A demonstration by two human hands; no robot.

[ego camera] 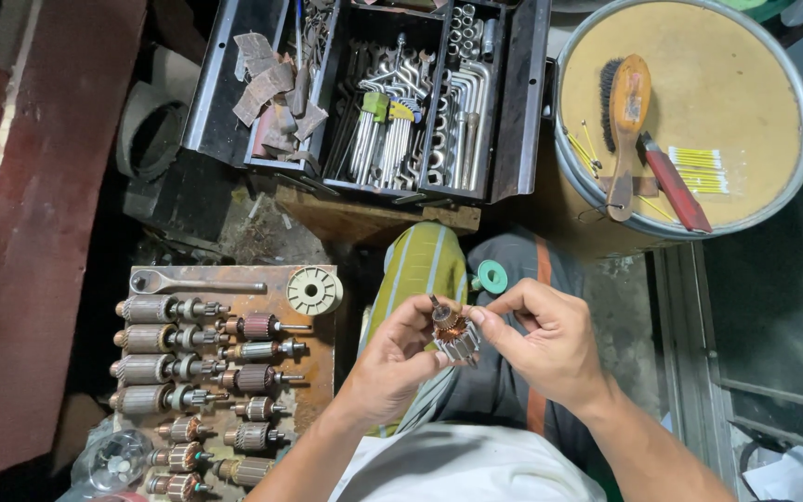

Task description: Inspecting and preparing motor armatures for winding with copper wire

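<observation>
Here I am pinching a small copper-wound motor armature (454, 335) between my left hand (392, 363) and right hand (550, 344); both hands' fingertips are closing on it

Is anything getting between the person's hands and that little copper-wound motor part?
Nothing visible does. The left hand and right hand both grip the small armature directly with bare fingertips, held above the lap.

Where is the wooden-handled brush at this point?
In the head view, the wooden-handled brush lies at upper right on the round yellow tabletop, just left of a red-handled tool and right of the open toolbox.
</observation>
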